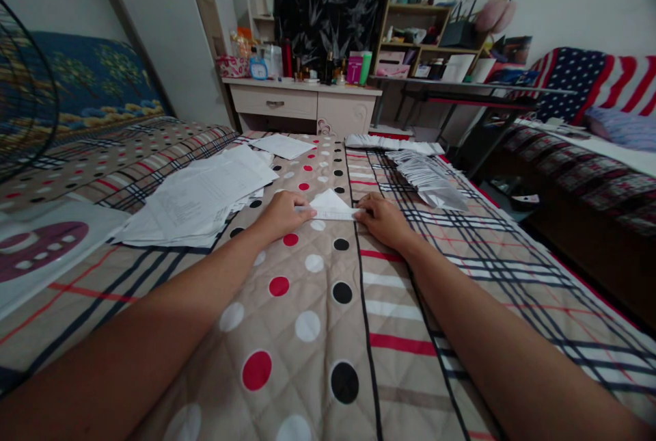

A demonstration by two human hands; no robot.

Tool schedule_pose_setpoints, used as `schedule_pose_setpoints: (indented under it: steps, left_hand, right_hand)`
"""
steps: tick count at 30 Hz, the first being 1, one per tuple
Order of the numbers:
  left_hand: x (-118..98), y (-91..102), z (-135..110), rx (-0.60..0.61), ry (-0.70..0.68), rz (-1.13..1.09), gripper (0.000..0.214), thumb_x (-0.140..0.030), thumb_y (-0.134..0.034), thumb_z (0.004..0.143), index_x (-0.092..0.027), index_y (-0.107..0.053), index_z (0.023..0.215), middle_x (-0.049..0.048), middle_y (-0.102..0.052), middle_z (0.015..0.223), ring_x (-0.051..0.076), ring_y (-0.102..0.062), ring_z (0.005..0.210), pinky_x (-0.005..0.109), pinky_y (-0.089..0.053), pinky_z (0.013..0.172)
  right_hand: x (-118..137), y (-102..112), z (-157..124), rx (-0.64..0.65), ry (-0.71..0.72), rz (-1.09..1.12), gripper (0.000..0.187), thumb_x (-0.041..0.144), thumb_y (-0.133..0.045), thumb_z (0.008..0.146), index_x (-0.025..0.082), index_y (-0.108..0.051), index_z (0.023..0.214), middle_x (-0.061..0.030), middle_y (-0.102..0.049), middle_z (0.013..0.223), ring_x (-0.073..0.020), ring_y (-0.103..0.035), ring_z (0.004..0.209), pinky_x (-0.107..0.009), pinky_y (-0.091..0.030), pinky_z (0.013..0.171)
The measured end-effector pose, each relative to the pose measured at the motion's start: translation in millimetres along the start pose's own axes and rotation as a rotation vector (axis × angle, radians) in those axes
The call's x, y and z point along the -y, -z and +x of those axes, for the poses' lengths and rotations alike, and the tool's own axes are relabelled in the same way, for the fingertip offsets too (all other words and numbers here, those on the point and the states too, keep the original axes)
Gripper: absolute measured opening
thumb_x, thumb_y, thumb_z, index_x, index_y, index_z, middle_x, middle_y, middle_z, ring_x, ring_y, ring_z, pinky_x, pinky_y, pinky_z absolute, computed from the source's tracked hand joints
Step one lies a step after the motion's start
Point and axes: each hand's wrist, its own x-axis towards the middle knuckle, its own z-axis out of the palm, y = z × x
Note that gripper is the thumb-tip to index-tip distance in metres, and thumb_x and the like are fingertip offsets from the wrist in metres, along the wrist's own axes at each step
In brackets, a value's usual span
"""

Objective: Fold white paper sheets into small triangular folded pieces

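Observation:
A white sheet of paper (332, 204), partly folded, lies on the dotted bedspread in front of me. It has a pointed upper part and a straight strip along its near edge. My left hand (285, 214) pinches the left end of that strip. At the right end, my right hand (380, 219) grips the strip with bent fingers. Left of my hands is a pile of printed paper sheets (197, 188). Beyond my right hand lie a fanned row of folded papers (423, 174) and a longer row of folded papers (392, 144).
A single paper (283, 145) lies beyond the pile. At the far left is a white bag with a purple print (46, 239). A white dresser (302, 102) bearing bottles stands past the bed, and a shelved desk (425, 37) is to its right. A fan guard (28, 92) juts in at left.

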Motion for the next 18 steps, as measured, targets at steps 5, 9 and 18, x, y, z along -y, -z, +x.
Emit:
schedule_pose_setpoints:
  steps: [5,9,18]
  left_hand:
    - [-5,1.4,1,-0.006,0.014,0.085,0.025,-0.034,-0.063,0.072,-0.014,-0.075,0.078,0.0049,-0.072,0.077,0.019,-0.060,0.070,0.030,-0.042,0.067]
    - [-7,1.3,2,-0.003,0.022,0.091,0.027,-0.036,-0.062,0.071,-0.013,-0.075,0.077,0.0050,-0.071,0.074,0.020,-0.059,0.067,0.030,-0.041,0.065]
    - [-8,5.6,12,0.062,0.076,0.028,0.024,-0.038,-0.064,0.066,-0.015,-0.070,0.060,-0.0003,-0.058,0.054,0.014,-0.048,0.054,0.026,-0.030,0.052]
  right_hand:
    - [7,1,1,0.025,-0.055,-0.119,0.019,0.025,-0.054,0.088,0.015,-0.070,0.089,-0.0107,-0.065,0.103,-0.0207,-0.060,0.096,-0.029,-0.043,0.085]
    - [6,-2,3,-0.002,-0.049,-0.118,0.016,0.026,-0.058,0.084,0.016,-0.070,0.086,-0.0111,-0.067,0.100,-0.0217,-0.061,0.091,-0.030,-0.044,0.081]
    - [3,-4,4,-0.061,-0.091,-0.013,0.010,0.026,-0.065,0.076,0.017,-0.069,0.075,-0.0079,-0.069,0.089,-0.0187,-0.061,0.077,-0.028,-0.044,0.071]
